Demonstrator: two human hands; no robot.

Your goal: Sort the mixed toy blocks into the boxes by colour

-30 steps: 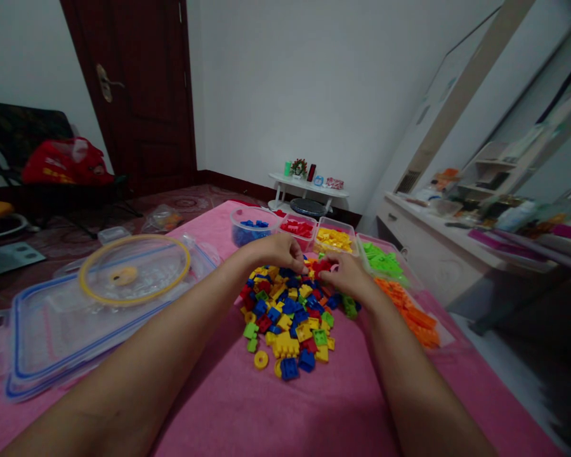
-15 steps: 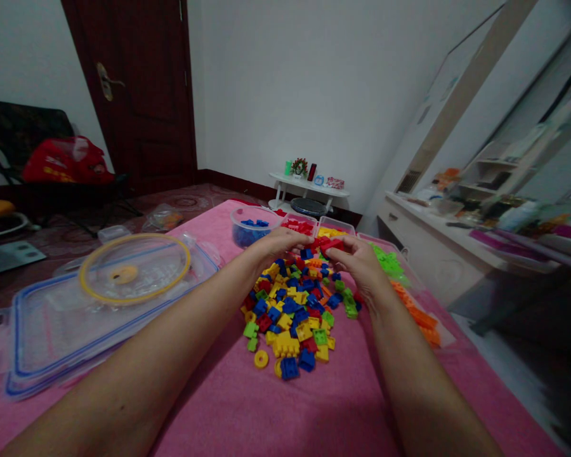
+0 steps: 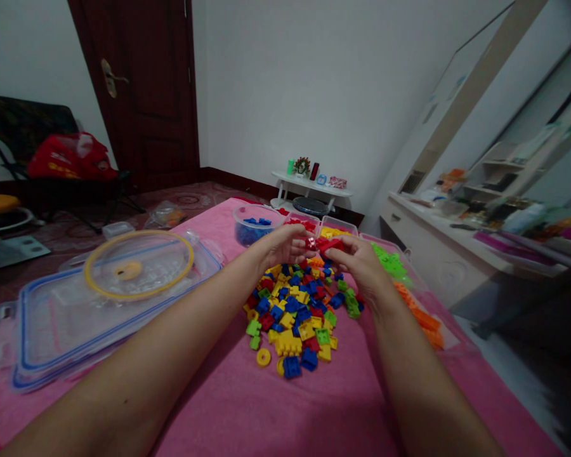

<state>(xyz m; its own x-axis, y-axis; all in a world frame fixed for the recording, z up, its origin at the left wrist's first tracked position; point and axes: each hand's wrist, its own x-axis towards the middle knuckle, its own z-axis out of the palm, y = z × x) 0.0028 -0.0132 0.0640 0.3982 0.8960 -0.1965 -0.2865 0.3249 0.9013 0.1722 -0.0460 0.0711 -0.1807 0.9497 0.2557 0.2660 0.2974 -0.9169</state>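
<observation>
Both of my hands are raised over a loose pile of toy building bricks (image 3: pixel 290 311) in red, yellow, blue, green and orange. At the fingertips of my left hand (image 3: pixel 285 244) is a small red brick (image 3: pixel 311 242), its studded face showing. My right hand (image 3: pixel 356 257) is closed, thumb and fingers pinching red bricks (image 3: pixel 332 245). The pieces in the two hands are very close together; whether they touch I cannot tell. The fingers partly cover them.
Behind the hands stand a round tub of blue bricks (image 3: pixel 247 233), a box of red bricks (image 3: pixel 302 223) and a box of yellow bricks (image 3: pixel 340 225). Green bricks (image 3: pixel 390 261) and orange bricks (image 3: pixel 421 317) lie in a right-hand container. Clear lids (image 3: pixel 66 330) are at left on the pink cloth (image 3: pixel 276 412).
My left fingers have spread a little, and a red brick's studs now show at their tips. The blue brick seen beneath them before no longer shows there. The view has shifted slightly.
</observation>
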